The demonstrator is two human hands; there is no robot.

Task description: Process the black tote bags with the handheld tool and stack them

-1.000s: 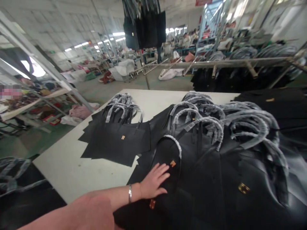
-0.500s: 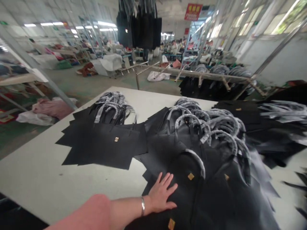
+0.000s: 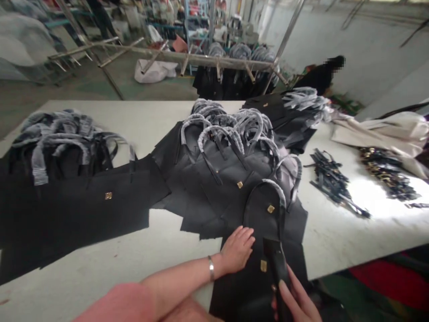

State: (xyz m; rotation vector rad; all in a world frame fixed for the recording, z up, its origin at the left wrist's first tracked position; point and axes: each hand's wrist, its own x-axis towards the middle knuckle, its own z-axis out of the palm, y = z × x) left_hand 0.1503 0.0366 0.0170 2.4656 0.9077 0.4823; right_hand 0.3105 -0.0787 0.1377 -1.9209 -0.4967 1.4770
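My left hand (image 3: 238, 249) lies on a black bag panel (image 3: 234, 290) with its fingers stretched out, holding nothing. Lower right, my right hand (image 3: 298, 297) is closed around a long black strap-like piece (image 3: 277, 264), thumb on top; its lower end is hidden by the fingers and the frame edge. Small gold emblems show on the panels, one gold emblem (image 3: 263, 266) just right of my left hand. A black handle (image 3: 276, 190), partly wrapped in clear film, arches over the panel ahead of my hands.
A bag pile (image 3: 201, 179) with film-wrapped handles spreads ahead, and another bag pile (image 3: 73, 214) lies left. Further right on the white table (image 3: 177, 268) are a black strap bundle (image 3: 335, 181), a heap of gold-trimmed straps (image 3: 389, 172) and beige cloth (image 3: 378, 132). A metal rack (image 3: 187, 58) stands behind.
The view has swung right and down. My right hand has come into view holding the black strap-like piece. My left hand still rests on the black panels.
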